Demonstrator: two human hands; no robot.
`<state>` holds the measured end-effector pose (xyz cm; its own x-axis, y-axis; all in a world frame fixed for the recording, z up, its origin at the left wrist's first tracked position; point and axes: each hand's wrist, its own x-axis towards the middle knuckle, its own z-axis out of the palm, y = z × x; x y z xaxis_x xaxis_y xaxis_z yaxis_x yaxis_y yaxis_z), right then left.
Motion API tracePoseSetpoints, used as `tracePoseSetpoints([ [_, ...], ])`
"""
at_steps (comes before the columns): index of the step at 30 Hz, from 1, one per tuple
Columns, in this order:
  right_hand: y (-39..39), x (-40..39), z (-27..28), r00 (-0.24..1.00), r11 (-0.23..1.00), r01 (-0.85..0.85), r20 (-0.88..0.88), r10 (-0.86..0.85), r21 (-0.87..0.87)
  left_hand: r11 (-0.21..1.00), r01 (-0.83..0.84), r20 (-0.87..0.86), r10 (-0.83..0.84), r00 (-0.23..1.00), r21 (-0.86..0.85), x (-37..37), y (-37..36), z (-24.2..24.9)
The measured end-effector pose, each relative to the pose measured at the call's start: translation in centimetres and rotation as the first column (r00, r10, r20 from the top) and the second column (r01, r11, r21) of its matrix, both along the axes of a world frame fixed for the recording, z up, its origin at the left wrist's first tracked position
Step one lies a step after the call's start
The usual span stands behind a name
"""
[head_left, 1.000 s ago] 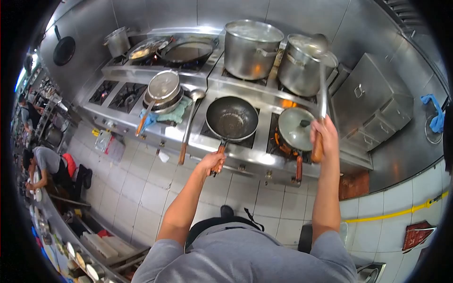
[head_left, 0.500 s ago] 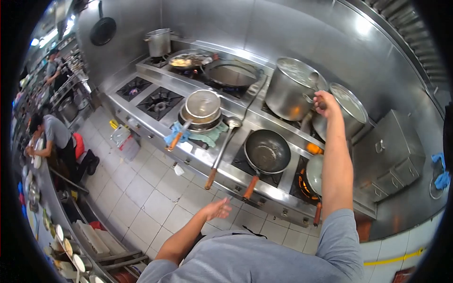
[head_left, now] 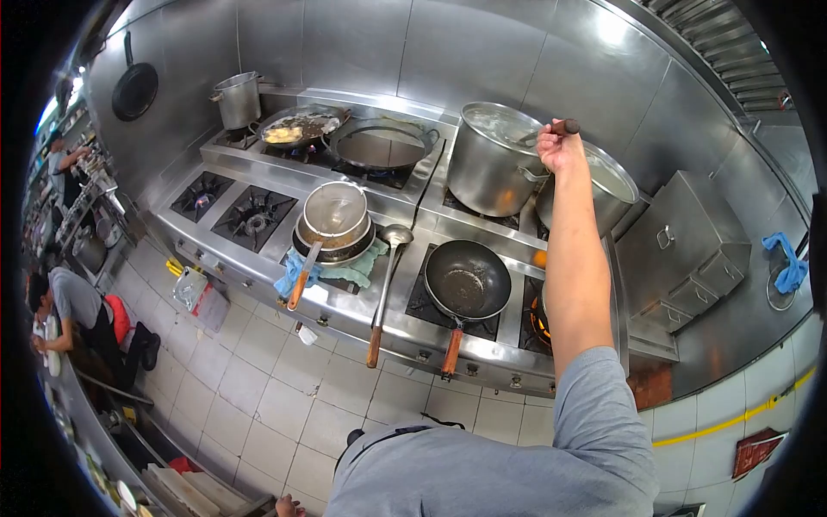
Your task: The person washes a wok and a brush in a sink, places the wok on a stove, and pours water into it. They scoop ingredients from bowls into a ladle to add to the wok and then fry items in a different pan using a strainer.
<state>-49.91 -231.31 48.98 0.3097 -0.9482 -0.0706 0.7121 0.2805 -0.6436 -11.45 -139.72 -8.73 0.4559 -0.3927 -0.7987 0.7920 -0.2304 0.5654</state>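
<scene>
My right hand [head_left: 558, 153] is closed around the wooden handle of a ladle [head_left: 566, 127], raised over the back burners. The ladle's far end reaches into the large steel stockpot [head_left: 489, 177], which holds pale, cloudy liquid. A second stockpot [head_left: 613, 179] stands just right of it, partly behind my forearm. Only a small part of my left hand [head_left: 290, 507] shows at the bottom edge; its fingers are mostly cut off. Below the stockpots, a dark wok [head_left: 468, 280] with a wooden handle sits on a front burner.
Left of the wok lie a long ladle [head_left: 386, 289] and a strainer [head_left: 336, 213] over a pan. A wide pan [head_left: 301, 127] of frying food and a large wok [head_left: 381, 146] occupy the back burners. Flames [head_left: 540, 323] show beside my arm. A co-worker [head_left: 82, 306] crouches at left.
My right hand has moved up and left with the ladle, whose end has shifted toward the left stockpot. My left hand has dropped to the bottom edge. The view has shifted.
</scene>
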Motion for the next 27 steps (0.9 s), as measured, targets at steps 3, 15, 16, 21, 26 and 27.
tracePoseSetpoints([
  [3, 1.6, 0.5, 1.2, 0.999, 0.999, 0.026, 0.025, -0.025, -0.024, 0.901, 0.2, 0.095, -0.254, 0.962, 0.385, 2.8, -6.2, -2.1],
  [15, 8.5, -1.3, 2.9, 0.996, 0.995, -0.06, 0.057, 0.064, -0.079, 0.878, 0.411, 0.209, -0.462, 0.862, 0.245, 3.6, -20.0, -1.0],
  [16, 9.4, -1.6, 2.9, 0.995, 0.992, -0.076, 0.06, 0.082, -0.101, 0.879, 0.407, 0.185, -0.455, 0.871, 0.247, 3.4, -20.4, -0.9],
  [21, 14.5, -3.3, 1.9, 0.978, 0.976, -0.172, 0.092, 0.185, -0.135, 0.826, 0.481, 0.141, -0.535, 0.833, 0.292, 2.4, -20.1, -1.2],
  [26, 20.7, -4.7, -1.0, 0.972, 0.966, -0.224, 0.046, 0.232, -0.129, 0.777, 0.539, 0.077, -0.59, 0.804, 0.325, 1.4, -18.8, -1.5],
  [27, 21.7, -5.1, -2.3, 0.957, 0.952, -0.275, 0.056, 0.284, -0.133, 0.768, 0.543, 0.065, -0.595, 0.801, 0.338, 1.1, -18.7, -1.5],
])
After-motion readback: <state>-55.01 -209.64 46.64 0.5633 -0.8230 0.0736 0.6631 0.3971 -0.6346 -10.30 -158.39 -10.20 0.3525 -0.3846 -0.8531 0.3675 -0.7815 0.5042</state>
